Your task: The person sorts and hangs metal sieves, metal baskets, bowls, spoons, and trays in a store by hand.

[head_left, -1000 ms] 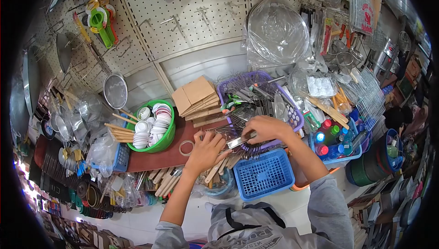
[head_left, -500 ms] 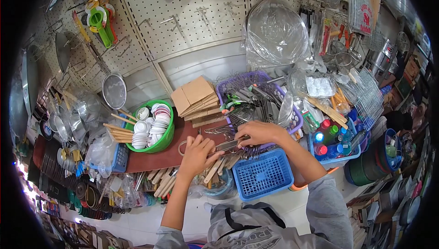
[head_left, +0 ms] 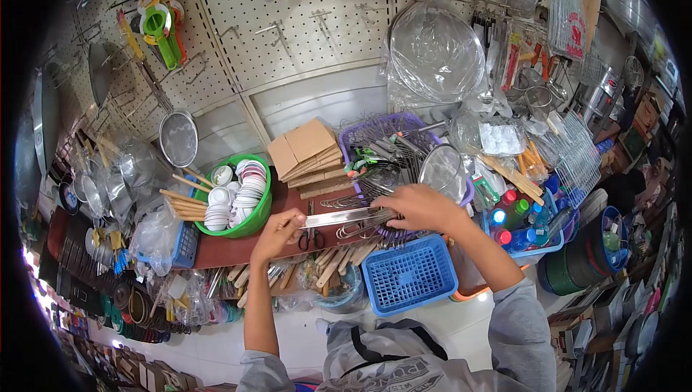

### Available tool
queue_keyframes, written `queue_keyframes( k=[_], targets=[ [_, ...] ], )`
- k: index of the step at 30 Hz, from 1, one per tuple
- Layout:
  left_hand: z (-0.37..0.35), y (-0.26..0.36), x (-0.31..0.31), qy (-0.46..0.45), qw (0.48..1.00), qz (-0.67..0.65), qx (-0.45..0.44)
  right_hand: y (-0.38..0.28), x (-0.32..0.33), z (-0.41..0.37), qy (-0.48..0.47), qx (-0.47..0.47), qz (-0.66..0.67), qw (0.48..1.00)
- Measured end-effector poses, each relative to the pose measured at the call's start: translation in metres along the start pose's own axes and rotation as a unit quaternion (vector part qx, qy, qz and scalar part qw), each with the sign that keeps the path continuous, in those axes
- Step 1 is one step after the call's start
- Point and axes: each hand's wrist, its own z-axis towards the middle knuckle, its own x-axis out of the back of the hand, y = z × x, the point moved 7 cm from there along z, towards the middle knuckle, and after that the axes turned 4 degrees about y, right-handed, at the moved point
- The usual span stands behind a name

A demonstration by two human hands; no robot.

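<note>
A long, shiny flat metal utensil (head_left: 339, 217), whose exact kind I cannot make out, stretches level between my hands. My left hand (head_left: 277, 233) pinches its left end. My right hand (head_left: 420, 208) is closed around the other end, its fingertips partly hidden. Under the utensil, black-handled scissors (head_left: 311, 239) lie on the reddish-brown tabletop (head_left: 285, 248). Several wire-like utensils (head_left: 357, 230) lie just below my right hand. Behind it stands a purple basket (head_left: 468, 194) full of metal utensils, with a round mesh strainer (head_left: 442, 168) on top.
A green basin (head_left: 267, 208) of small white dishes stands left of stacked cardboard (head_left: 306, 150). At the front edge are a blue basket (head_left: 411, 273) and wooden-handled tools (head_left: 331, 266) in a tub. To the right, a blue bin (head_left: 533, 248) holds coloured bottles.
My left hand has moved left and now pinches the utensil's end. The utensil has turned its bright face up, and the scissors beneath are uncovered. The strainer shows more fully.
</note>
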Motion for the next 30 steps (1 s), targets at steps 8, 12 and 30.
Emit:
queue_keyframes(
  k=[8, 12, 30],
  targets=[
    [-0.026, -0.040, 0.067, 0.060, 0.996, -0.056, 0.042, -0.023, 0.013, 0.013, 0.052, 0.064, -0.167, 0.983],
    [-0.039, -0.061, 0.090, 0.099, 0.987, -0.125, 0.032, -0.045, 0.010, 0.042, 0.006, 0.123, -0.139, 0.983],
    [-0.098, -0.090, 0.119, 0.356, 0.783, -0.470, -0.195, -0.169, -0.054, 0.212, -0.136, 0.256, 0.047, 0.956]
  ],
)
